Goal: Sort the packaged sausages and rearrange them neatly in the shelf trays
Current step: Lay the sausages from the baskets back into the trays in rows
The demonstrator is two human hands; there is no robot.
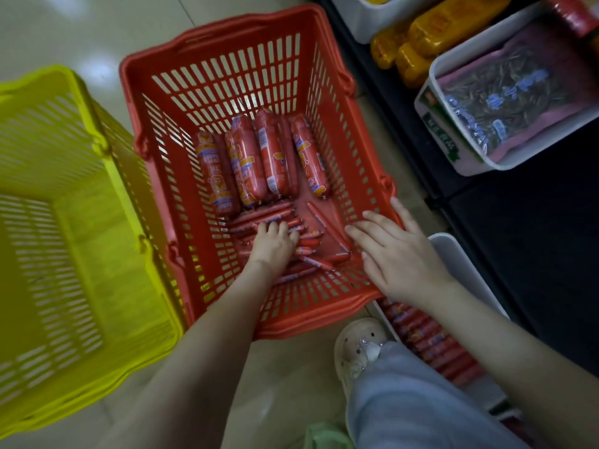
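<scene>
Fingers [276, 229] of the left hand [274, 248] curl down into the pile at the near end of the basket, seemingly closing round a few sticks, though the thumb is hidden and how many they hold cannot be told. The right hand [399, 258] lies flat and spread on the near right corner, fingers [366, 231] straight and inside the rim, thumb along the outside. It grips nothing and looks set there to steady the basket while the other hand digs.

The yellow basket [68, 222] stands on the floor just left, touching or nearly touching its neighbour, probably kept near as a second bin for sorting. The red basket [227, 69] sits between it and the dark shelving, close enough that both hands reach the bottom. By the right foot a white tray [453, 254] already holds tidy rows of red sticks [431, 345] — likely where this handful is bound. Higher on the shelf, other trays [434, 69] hold yellow sausages and a pinkish packet.

Inside the red basket the thick sausages [249, 160] lie side by side at the far end, lengthwise, apart from the thin sausages [272, 210], which lie jumbled at the near end under the left hand — so the two kinds look already separated, and the thin ones are the step in hand.
</scene>
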